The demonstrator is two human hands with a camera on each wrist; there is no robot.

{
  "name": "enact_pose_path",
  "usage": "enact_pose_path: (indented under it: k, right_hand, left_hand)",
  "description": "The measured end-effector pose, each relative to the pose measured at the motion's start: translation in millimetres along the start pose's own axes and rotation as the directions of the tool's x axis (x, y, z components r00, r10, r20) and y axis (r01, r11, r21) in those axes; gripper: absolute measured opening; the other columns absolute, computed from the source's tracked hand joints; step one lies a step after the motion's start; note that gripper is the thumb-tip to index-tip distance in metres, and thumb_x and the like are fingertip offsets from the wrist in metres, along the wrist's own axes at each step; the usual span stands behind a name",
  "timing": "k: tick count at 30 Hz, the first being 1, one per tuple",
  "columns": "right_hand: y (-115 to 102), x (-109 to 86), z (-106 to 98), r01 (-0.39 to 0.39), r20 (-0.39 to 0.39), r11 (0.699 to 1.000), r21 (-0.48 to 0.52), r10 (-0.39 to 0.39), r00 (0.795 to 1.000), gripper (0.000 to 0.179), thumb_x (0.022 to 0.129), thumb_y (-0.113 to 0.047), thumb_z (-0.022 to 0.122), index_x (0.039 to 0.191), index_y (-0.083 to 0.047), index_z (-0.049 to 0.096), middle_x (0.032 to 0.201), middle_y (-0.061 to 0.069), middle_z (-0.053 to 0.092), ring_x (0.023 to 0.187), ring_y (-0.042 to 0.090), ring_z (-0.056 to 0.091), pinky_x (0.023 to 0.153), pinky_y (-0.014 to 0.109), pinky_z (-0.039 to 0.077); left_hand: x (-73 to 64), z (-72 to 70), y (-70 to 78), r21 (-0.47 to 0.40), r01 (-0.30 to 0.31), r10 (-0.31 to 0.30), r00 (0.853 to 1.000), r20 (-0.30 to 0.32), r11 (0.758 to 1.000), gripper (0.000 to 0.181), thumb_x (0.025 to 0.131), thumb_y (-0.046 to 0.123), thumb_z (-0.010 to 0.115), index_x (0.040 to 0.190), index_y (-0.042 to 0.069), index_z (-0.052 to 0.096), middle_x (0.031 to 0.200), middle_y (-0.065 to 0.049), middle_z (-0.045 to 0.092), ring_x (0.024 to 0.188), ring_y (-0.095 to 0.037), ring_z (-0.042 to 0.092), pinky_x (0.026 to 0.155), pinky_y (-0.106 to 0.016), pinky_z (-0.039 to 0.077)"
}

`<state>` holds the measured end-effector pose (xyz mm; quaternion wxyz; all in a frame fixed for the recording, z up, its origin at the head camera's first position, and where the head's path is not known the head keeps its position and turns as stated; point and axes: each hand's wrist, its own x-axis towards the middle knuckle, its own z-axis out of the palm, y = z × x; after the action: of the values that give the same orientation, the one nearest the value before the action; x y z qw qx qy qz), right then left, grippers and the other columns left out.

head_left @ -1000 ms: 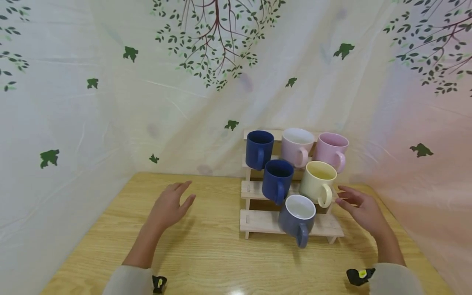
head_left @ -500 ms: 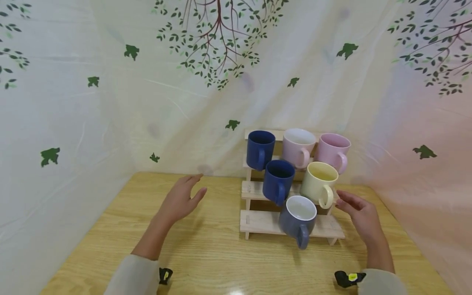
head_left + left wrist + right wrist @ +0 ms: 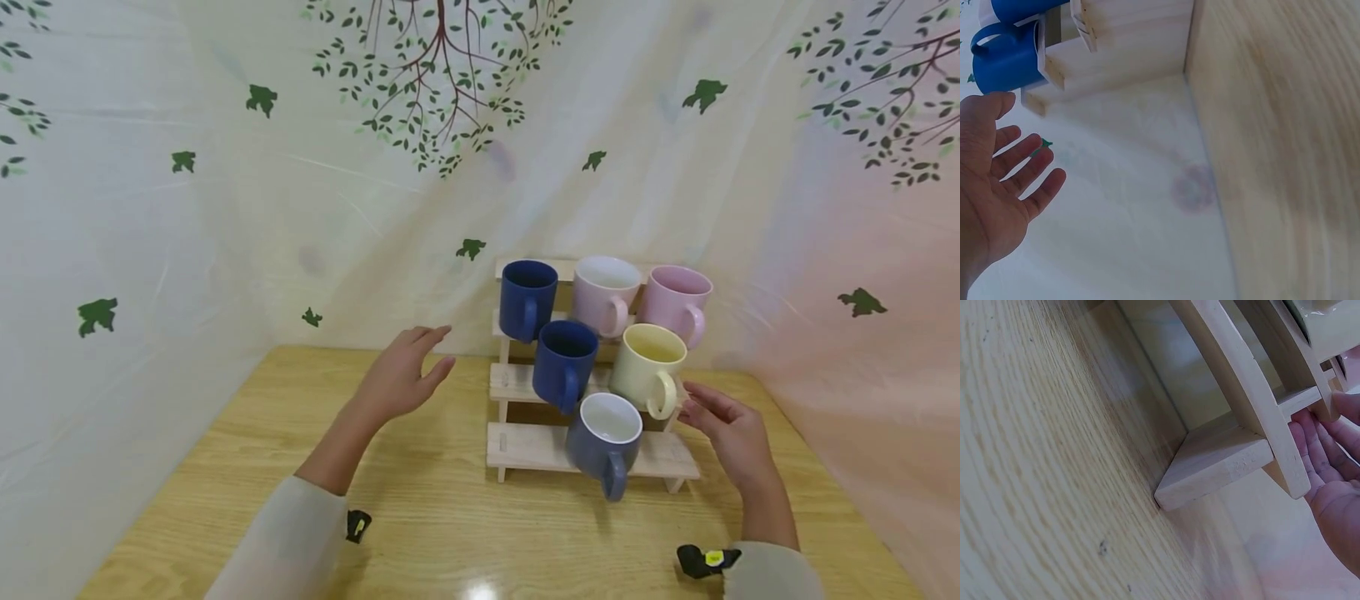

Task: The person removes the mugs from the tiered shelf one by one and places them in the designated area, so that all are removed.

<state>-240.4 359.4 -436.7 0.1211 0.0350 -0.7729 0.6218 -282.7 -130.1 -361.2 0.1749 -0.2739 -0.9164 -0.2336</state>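
A tiered wooden display stand [image 3: 525, 446] holds several mugs. On its top tier are a dark blue mug [image 3: 528, 300], a pale pink mug with white inside [image 3: 596, 300] and a pink mug [image 3: 667, 304]. Below are another blue mug [image 3: 562, 367] and a cream-yellow mug [image 3: 637, 371]; a grey mug [image 3: 600, 450] is on the lowest tier. My right hand [image 3: 738, 437] grips the right end of the middle shelf, with thumb and fingers at the board [image 3: 1325, 394] in the right wrist view. My left hand [image 3: 401, 375] hovers left of the stand, fingers spread, touching nothing.
The stand is on a wood-grain table [image 3: 420, 517], right of centre. A pale curtain [image 3: 375, 250] printed with leaves and branches encloses the back and sides. Mug handles jut forward, and the grey one [image 3: 615, 479] overhangs the lowest shelf's front edge.
My left hand has moved right and forward, closer to the stand. My right hand has stayed at the shelf end, its wrist shifting slightly left. The mugs and stand keep their places.
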Motion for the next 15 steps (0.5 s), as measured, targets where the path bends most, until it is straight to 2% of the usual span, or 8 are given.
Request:
enact_pose_path:
  k: [15]
  right_hand:
    - [1, -1.0, 0, 0.022, 0.011, 0.999, 0.043, -0.022, 1.000, 0.052, 0.101, -0.019, 0.067, 0.141, 0.010, 0.053, 0.112, -0.018, 0.071, 0.091, 0.005, 0.074, 0.084, 0.013, 0.055]
  left_hand:
    - [44.9, 8.6, 29.0, -0.030, -0.062, 0.064, 0.997, 0.046, 0.998, 0.053, 0.107, 0.036, 0.054, 0.150, 0.006, 0.050, 0.141, -0.016, 0.057, 0.128, -0.033, 0.055, 0.106, -0.050, 0.050]
